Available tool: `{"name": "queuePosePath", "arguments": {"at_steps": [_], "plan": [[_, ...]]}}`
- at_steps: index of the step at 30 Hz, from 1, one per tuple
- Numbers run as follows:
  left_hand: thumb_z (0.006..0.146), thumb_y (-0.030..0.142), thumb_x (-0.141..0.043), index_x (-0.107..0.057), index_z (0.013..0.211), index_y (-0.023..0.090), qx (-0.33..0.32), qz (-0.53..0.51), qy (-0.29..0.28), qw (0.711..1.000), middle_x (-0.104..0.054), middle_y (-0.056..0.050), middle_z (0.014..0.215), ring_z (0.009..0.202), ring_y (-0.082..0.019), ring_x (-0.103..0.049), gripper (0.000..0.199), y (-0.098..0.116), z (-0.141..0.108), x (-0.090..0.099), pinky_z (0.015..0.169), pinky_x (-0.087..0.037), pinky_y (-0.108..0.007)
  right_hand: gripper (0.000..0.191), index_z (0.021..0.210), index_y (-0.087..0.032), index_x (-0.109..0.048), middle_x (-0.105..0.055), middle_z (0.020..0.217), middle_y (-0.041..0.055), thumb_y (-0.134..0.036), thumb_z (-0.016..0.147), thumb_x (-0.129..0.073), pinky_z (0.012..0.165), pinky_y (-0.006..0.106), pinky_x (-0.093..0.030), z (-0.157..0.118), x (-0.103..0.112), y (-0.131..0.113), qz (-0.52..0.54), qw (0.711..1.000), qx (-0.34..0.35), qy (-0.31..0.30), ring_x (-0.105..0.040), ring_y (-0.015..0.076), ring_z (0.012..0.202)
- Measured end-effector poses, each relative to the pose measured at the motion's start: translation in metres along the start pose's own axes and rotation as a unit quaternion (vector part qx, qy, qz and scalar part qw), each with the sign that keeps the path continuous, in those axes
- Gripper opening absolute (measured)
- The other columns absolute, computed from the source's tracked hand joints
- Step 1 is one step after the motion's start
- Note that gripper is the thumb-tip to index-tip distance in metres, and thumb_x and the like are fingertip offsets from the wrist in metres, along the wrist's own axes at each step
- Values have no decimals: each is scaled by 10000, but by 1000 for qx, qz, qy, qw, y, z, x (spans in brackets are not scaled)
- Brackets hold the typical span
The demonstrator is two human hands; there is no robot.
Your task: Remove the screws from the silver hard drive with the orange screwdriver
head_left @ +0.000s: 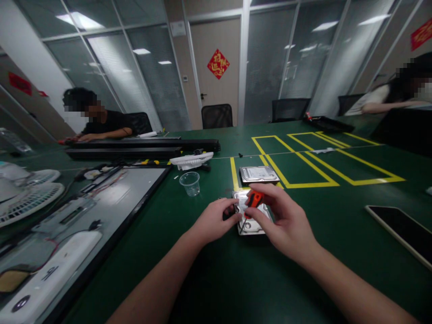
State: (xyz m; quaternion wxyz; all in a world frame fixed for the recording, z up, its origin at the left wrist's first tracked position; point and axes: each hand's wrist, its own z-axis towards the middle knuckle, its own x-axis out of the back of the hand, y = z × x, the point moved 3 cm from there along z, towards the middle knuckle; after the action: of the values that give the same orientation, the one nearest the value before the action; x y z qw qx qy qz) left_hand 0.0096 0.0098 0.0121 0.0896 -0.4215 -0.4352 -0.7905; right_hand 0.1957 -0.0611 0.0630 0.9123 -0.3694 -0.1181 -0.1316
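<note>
On the green table in front of me lies a silver hard drive [253, 227], partly covered by both hands. My right hand [285, 220] is closed round the orange and black handle of a screwdriver [255, 198]. The shaft slants down to the left, and its tip is at the drive's lower left corner. My left hand [218, 220] grips the drive's left edge between thumb and fingers. Just behind lies a second hard drive [259, 174], label side up. A clear plastic cup [190, 183] stands to the left of it.
A flat panel [135, 184] with parts on it fills the left side, with white fan grilles [33, 198] beside it. Long black bars [145, 146] lie farther back. A phone [401, 229] rests at right, near yellow tape outlines [312, 185]. Two people sit across the table.
</note>
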Motion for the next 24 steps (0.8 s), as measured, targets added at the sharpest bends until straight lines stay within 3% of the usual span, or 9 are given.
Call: {"name": "queuePosePath", "arguments": {"at_steps": [6,13,20,24], "plan": [[1018,351,-687,-719,1301,232,-9,-12,2,1000,-724,-58,1042,914,-226,-652,309,1,-1,0,827,-501,-343,395,1418,-322,-531,-682,1350,91,-215,1044,-597,995,435,-625,-1,-2,-7,74,997,-24,-15,-715,239,1174],[997,354,-711,-733,1228,191,0,-2,6,1000,-718,-66,1052,910,-226,-643,283,-2,0,-1,813,-488,-338,414,1336,-337,-625,-678,1178,50,-227,961,-760,936,398,-611,0,-1,-2,-2,1000,18,5,-702,215,1033],[1000,332,-707,-742,1141,192,2,-8,-1,1000,-709,-58,1026,904,-217,-632,203,2,-1,0,800,-480,-325,499,1495,-343,-514,-692,1365,83,-186,1034,-622,1034,430,-602,-2,-2,-5,61,998,-16,-31,-711,237,1203],[1001,329,-702,-736,1176,197,-5,-7,4,1000,-701,-47,990,885,-213,-628,221,0,0,-1,790,-478,-321,429,1443,-318,-494,-674,1378,101,-192,1046,-594,1016,427,-616,-3,-2,-5,104,994,-32,-31,-719,233,1193]]}}
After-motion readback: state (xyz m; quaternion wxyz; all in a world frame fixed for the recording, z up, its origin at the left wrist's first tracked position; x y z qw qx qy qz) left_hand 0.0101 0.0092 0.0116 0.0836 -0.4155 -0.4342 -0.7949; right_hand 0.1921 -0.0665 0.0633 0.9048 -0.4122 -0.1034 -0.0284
